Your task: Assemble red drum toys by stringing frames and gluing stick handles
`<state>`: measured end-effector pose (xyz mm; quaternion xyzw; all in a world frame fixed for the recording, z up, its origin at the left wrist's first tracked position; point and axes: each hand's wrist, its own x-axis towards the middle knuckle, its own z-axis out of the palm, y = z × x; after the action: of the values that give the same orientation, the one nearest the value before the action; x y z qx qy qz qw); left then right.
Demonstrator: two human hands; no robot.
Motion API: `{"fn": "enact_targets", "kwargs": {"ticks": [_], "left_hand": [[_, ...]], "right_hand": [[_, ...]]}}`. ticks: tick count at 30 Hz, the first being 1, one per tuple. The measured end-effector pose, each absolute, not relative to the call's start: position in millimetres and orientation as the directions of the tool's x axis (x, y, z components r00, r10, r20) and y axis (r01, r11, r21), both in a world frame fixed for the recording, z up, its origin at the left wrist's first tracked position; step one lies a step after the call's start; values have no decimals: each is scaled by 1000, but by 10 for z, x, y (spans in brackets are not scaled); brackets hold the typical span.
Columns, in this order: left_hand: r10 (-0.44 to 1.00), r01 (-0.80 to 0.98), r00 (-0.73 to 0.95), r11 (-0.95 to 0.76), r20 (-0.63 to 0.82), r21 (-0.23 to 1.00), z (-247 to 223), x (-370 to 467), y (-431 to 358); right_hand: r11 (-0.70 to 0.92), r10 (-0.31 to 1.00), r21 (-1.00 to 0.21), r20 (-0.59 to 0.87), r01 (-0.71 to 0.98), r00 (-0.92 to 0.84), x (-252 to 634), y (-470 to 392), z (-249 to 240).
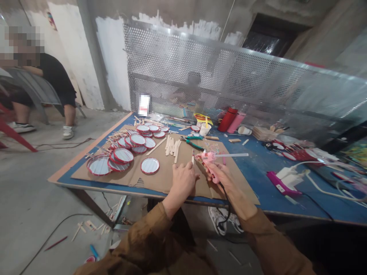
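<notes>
In my right hand is a pink hot glue gun, with a clear glue stick jutting from its back end. Its nozzle points left, near the tip of a wooden craft stick. My left hand pinches that stick upright over the cardboard sheet. Beyond the left hand lie several loose craft sticks. A round white disc with a red rim rests alone left of my left hand. More such discs, some with sticks attached, are piled farther left.
Green-handled pliers lie behind the sticks. A paper cup, a red bottle and a pink bottle stand at the back. A purple power strip with cables is at right. A seated person is at far left.
</notes>
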<state>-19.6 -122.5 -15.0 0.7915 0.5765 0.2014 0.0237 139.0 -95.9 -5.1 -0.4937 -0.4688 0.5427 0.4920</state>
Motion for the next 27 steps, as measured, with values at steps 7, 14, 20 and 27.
{"fn": "enact_targets", "kwargs": {"ticks": [7, 14, 20, 27], "left_hand": [[920, 905, 247, -331, 303, 268, -155, -201, -1220], [928, 911, 236, -315, 289, 266, -129, -205, -1232], [927, 910, 230, -312, 295, 273, -126, -204, -1244], [934, 910, 229, -305, 275, 282, -99, -212, -1253]], "right_hand": [[-72, 997, -995, -70, -68, -35, 1376, -964, -22], [-42, 996, -998, -39, -35, -81, 1412, -972, -73], [-37, 997, -999, -39, 26, -63, 1410, -1011, -78], [-108, 994, -994, -108, 0, -35, 1370, -1108, 31]]}}
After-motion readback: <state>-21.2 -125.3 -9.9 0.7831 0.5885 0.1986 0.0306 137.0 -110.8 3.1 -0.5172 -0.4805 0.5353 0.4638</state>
